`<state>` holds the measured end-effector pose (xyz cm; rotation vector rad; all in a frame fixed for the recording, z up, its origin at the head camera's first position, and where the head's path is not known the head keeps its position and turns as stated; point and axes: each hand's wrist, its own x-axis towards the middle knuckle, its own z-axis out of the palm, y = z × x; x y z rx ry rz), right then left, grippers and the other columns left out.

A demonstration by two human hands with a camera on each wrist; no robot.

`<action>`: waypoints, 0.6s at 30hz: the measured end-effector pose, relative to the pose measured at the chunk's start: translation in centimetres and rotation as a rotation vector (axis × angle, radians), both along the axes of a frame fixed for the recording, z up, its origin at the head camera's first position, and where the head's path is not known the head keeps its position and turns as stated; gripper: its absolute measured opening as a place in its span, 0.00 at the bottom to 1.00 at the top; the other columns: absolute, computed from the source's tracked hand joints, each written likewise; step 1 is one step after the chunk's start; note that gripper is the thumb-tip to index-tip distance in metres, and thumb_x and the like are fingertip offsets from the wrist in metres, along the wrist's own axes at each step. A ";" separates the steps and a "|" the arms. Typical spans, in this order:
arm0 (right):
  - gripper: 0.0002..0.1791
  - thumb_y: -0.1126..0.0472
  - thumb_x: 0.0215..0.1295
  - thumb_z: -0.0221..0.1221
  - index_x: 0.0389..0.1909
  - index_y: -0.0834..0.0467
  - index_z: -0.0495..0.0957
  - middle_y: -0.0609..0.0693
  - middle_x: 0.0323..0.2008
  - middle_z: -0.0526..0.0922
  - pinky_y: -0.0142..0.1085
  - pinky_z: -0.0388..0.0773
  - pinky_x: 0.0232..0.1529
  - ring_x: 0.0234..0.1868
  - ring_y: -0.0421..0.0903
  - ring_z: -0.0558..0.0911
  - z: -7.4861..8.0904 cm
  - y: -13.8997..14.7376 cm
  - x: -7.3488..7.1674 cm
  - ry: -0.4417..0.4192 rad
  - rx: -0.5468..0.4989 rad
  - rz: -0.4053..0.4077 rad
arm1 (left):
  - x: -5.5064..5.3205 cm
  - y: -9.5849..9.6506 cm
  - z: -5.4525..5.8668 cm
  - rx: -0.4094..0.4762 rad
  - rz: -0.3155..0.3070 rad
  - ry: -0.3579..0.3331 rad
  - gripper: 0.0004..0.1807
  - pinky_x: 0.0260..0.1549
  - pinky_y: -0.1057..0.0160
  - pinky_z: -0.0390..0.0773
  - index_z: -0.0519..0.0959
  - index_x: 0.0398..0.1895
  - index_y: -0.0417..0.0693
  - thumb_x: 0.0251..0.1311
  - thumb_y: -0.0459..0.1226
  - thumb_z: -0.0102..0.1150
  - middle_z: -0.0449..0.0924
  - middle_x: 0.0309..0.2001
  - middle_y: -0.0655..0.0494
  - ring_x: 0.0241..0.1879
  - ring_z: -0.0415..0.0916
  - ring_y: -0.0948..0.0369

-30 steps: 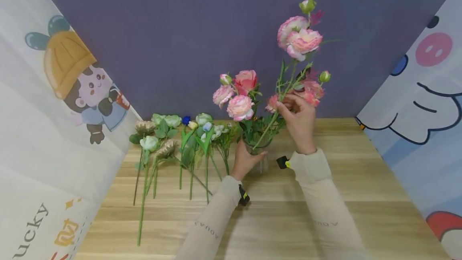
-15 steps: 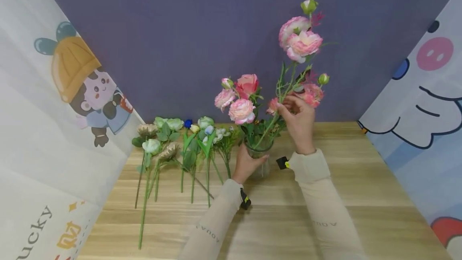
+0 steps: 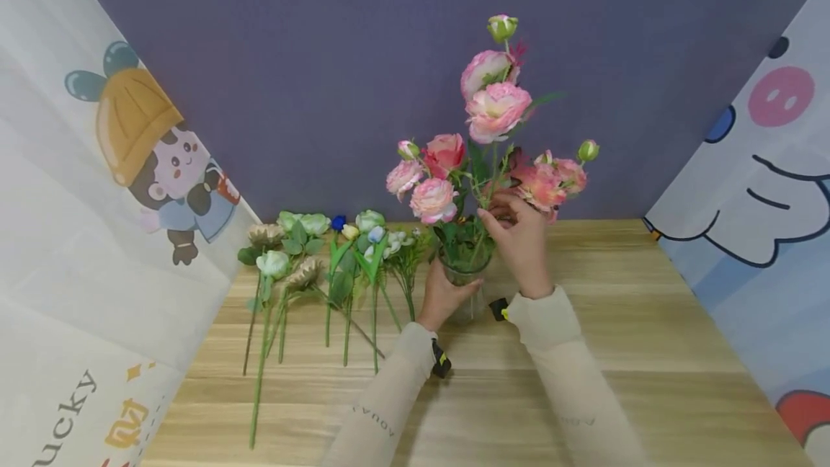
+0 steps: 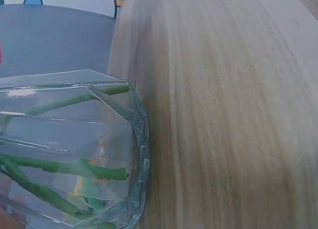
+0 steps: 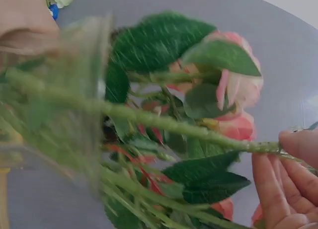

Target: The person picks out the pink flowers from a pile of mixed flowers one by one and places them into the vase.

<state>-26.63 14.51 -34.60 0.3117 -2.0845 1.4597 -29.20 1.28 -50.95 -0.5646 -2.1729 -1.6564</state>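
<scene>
My left hand (image 3: 444, 298) holds a clear glass vase (image 3: 476, 307) upright on the table, its thumb across the near side. Between thumb and fingers, my right hand (image 3: 521, 247) pinches the green stem (image 5: 198, 132) of a tall artificial flower with pink-edged white blooms (image 3: 498, 112) and a bud on top. That stem runs down through the vase mouth. Other pink blooms (image 3: 433, 200), a coral rose (image 3: 444, 155) and coral flowers (image 3: 547, 182) rise around it. In the left wrist view, several cut stem ends (image 4: 107, 173) show inside the vase (image 4: 59, 132).
Several artificial stems lie side by side on the wooden table (image 3: 616, 352) to the left, among them a pale green flower (image 3: 272, 263), a beige one (image 3: 303, 272) and a blue one (image 3: 338, 223). A dark panel (image 3: 324, 92) stands behind; printed curtains (image 3: 752, 186) hang on both sides.
My right hand has moved left and slightly down with the pinched stem. Its blooms have shifted left and now stand more upright above the vase. The left hand keeps its hold.
</scene>
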 end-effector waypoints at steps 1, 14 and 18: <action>0.16 0.64 0.58 0.65 0.46 0.66 0.79 0.59 0.39 0.82 0.20 0.76 0.32 0.33 0.43 0.81 -0.2 -0.2 0.2 0.003 0.004 0.006 | 0.0 0.0 0.0 -0.004 0.004 0.002 0.49 0.59 0.54 0.68 0.58 0.69 0.49 0.43 0.39 0.75 0.69 0.61 0.48 0.59 0.69 0.53; 0.09 0.72 0.54 0.64 0.37 0.69 0.78 0.62 0.29 0.83 0.25 0.79 0.30 0.29 0.55 0.83 -4.0 -1.5 1.4 0.017 0.027 0.015 | 0.2 -0.1 -0.2 0.004 0.034 0.004 0.45 0.58 0.56 0.70 0.63 0.64 0.45 0.39 0.36 0.75 0.73 0.57 0.47 0.56 0.71 0.54; 0.09 0.72 0.53 0.64 0.36 0.69 0.77 0.62 0.27 0.82 0.35 0.82 0.29 0.27 0.55 0.83 -4.4 -1.5 1.6 0.014 0.057 0.011 | 0.0 0.0 0.0 0.008 0.033 0.018 0.45 0.57 0.52 0.70 0.63 0.64 0.41 0.39 0.33 0.75 0.72 0.56 0.43 0.56 0.71 0.50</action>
